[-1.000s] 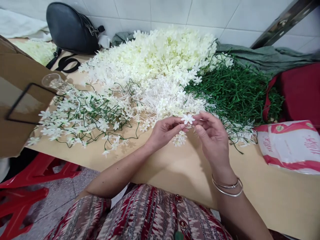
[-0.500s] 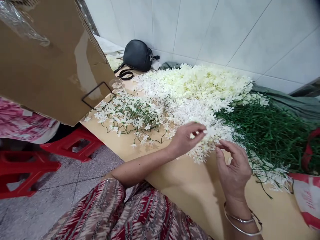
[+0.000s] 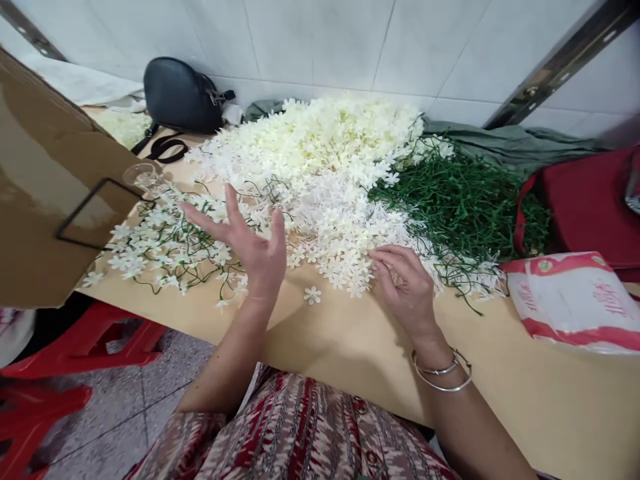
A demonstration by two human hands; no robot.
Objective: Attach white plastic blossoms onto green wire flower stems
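My left hand (image 3: 256, 253) is raised with its fingers spread wide and nothing in it, above the edge of a tangle of white flowers on green wire stems (image 3: 175, 257). At the front of a heap of loose white artificial flowers (image 3: 345, 230), my right hand (image 3: 407, 287) has thumb and fingers pinched together. A white artificial flower seems to be between its fingertips, though they hide most of it. One single white flower (image 3: 313, 295) lies on the tabletop (image 3: 320, 340) between my hands. To the right of the heap is a pile of green plastic stems (image 3: 455, 207).
A cardboard box (image 3: 45, 180) with a black wire frame (image 3: 85, 203) stands at the left. By the tiled wall sits a black bag (image 3: 180, 97). On the right are a red bag (image 3: 585, 200) and a red-and-white packet (image 3: 575, 303). Red stools (image 3: 110, 340) stand below the table.
My view has swung to the right. The left hand has moved left from the flower heap and opened wide. My right hand has reached the flowers, its fingers closing into a pinch.
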